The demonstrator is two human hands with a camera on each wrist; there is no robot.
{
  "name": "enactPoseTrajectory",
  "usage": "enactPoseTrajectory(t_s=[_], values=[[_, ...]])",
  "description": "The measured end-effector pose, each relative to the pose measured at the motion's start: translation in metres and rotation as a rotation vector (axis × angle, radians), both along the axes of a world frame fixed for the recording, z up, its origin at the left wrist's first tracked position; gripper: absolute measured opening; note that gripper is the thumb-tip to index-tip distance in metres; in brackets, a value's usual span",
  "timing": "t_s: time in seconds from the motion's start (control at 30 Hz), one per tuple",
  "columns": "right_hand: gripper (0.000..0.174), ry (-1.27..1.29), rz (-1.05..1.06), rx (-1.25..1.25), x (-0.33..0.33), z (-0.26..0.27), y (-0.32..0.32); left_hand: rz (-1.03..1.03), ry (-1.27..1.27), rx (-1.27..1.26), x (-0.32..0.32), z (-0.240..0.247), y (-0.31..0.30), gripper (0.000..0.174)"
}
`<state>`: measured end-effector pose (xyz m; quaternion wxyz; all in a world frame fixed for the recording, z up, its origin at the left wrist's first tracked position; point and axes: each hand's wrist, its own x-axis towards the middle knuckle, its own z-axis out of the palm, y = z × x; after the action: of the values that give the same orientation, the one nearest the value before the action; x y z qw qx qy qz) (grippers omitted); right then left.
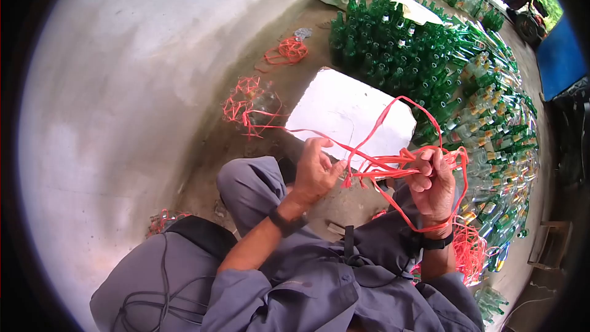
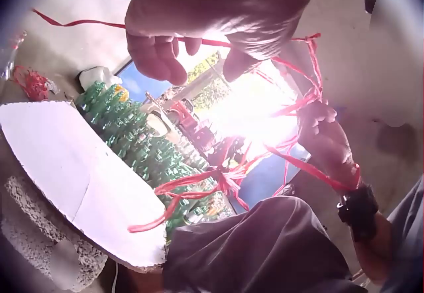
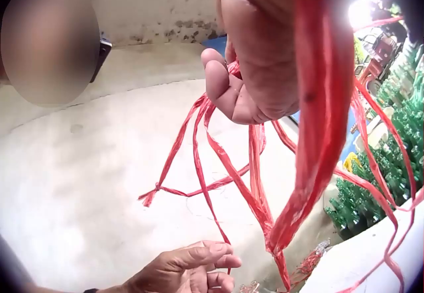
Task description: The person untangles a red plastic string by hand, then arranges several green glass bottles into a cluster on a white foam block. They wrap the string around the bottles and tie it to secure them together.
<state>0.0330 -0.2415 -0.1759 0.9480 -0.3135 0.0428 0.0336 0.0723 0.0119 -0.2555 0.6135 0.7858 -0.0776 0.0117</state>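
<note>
My right hand (image 1: 433, 181) grips a bundle of red plastic twine (image 1: 396, 158) over the right thigh, its fingers curled round several strands. Loops hang from that hand, and one passes round the wrist. Knotted ends of the bundle point toward my left hand (image 1: 314, 175). In the left wrist view one strand (image 2: 86, 22) runs through the curled fingers of the left hand. From there it stretches left to a red twine net (image 1: 243, 107) around something clear on the floor. Below and beyond the hands lies a thick white foam block (image 1: 344, 101).
Many green bottles (image 1: 393, 55) stand packed beyond the block, with clear ones (image 1: 485, 141) lying to the right. Loose red twine (image 1: 286, 52) lies by the wall (image 1: 135, 61). A red pile of twine (image 1: 470, 252) is beside my right elbow.
</note>
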Motion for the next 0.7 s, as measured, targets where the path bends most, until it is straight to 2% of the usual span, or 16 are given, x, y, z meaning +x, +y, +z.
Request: enactPoseTrajectory(t_s=[0.03,0.07,0.1,0.17,0.2,0.33,0.4,0.43,0.5,0.53,0.6,0.7], values=[[0.031,-0.014,0.001,0.031,-0.001,0.001,-0.002,-0.029,0.096,-0.117,0.002,-0.002,0.002,0.044],[0.031,-0.039,0.002,0.043,-0.001,0.004,-0.004,-0.017,0.136,-0.070,0.004,-0.004,0.008,0.044],[0.031,-0.038,-0.001,0.044,-0.001,0.005,-0.006,-0.020,0.137,-0.069,0.008,-0.003,0.008,0.044],[0.032,-0.068,-0.015,0.006,-0.002,0.004,-0.011,0.102,0.059,-0.160,0.014,-0.002,0.008,0.043],[0.032,-0.077,-0.010,0.032,-0.002,0.003,-0.012,0.106,0.003,-0.046,0.017,-0.003,0.013,0.046],[0.031,-0.089,0.038,0.062,-0.005,-0.001,-0.014,0.059,0.009,0.023,0.022,-0.011,0.015,0.046],[0.034,-0.038,0.050,0.088,-0.005,-0.002,-0.013,-0.157,0.119,0.143,0.023,-0.023,0.015,0.045],[0.034,-0.037,0.046,0.088,-0.004,-0.001,-0.012,-0.161,0.120,0.144,0.019,-0.025,0.011,0.045],[0.033,-0.070,0.022,0.115,-0.001,0.002,-0.010,-0.384,0.343,0.163,0.005,-0.030,0.000,0.045],[0.033,-0.099,0.019,0.114,0.001,0.001,-0.011,-0.385,0.348,0.162,-0.001,-0.040,-0.005,0.045],[0.032,-0.106,-0.005,0.128,0.004,0.003,-0.010,-0.577,0.235,0.061,-0.012,-0.057,-0.016,0.051],[0.033,-0.117,-0.034,0.181,0.004,0.005,-0.015,-0.485,0.290,-0.024,-0.024,-0.058,-0.027,0.053]])
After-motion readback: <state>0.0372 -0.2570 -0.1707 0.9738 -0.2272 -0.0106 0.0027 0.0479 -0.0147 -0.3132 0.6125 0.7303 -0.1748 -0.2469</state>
